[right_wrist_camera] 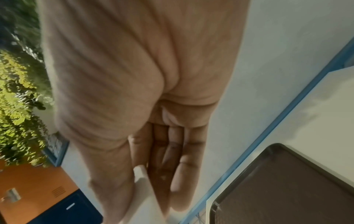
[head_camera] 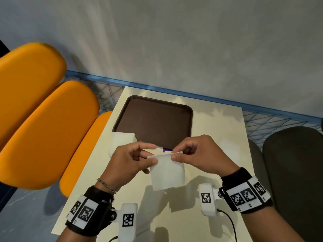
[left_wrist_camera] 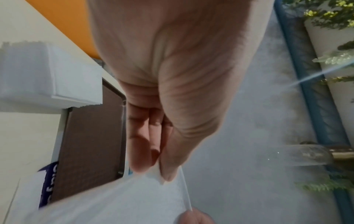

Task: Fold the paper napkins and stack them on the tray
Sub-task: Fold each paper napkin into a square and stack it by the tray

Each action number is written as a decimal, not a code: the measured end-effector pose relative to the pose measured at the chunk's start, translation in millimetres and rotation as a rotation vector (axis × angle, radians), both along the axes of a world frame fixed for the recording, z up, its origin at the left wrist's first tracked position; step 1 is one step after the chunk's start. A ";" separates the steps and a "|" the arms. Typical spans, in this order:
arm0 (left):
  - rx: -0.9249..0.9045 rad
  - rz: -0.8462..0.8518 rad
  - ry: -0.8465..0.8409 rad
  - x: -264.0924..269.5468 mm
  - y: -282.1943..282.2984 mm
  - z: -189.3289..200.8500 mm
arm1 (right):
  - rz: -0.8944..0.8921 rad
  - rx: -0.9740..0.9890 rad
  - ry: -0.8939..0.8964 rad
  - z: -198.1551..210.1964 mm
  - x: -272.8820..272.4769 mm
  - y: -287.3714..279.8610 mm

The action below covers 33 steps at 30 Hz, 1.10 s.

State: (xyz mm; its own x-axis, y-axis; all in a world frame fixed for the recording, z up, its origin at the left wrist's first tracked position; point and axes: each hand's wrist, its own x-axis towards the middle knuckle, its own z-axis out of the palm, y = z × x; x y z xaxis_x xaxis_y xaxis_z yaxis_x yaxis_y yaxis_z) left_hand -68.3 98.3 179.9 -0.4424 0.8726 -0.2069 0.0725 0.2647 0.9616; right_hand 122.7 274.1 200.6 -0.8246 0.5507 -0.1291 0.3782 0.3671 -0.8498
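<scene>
A white paper napkin (head_camera: 167, 173) hangs in the air above the cream table (head_camera: 218, 130), just in front of the brown tray (head_camera: 153, 119). My left hand (head_camera: 152, 158) pinches its upper left corner between thumb and fingers, and the left wrist view shows that pinch on the napkin (left_wrist_camera: 134, 197). My right hand (head_camera: 175, 154) pinches the upper right corner; the napkin edge (right_wrist_camera: 141, 181) runs between thumb and fingers there. A stack of white napkins (head_camera: 122, 141) lies at the tray's near left corner and overlaps its rim. The tray (right_wrist_camera: 287, 189) holds nothing.
A purple and white packet (head_camera: 167, 149) peeks out between my hands at the tray's front edge. Orange seats (head_camera: 43, 119) stand left of the table, a dark chair (head_camera: 293, 172) on the right. A blue wire fence (head_camera: 262, 119) runs behind the table.
</scene>
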 end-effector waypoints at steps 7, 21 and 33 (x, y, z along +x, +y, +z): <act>0.053 0.114 -0.074 4.6 -0.2 -1.6 | -0.122 -0.182 0.115 1.4 2.4 -0.2; 0.029 0.054 -0.097 -5.6 -7.4 -8.1 | -0.173 -0.448 0.163 -27.1 -10.2 -13.4; 0.005 0.164 -0.164 -28.7 -16.6 -30.7 | -0.263 -0.308 0.262 -32.4 -32.8 -35.7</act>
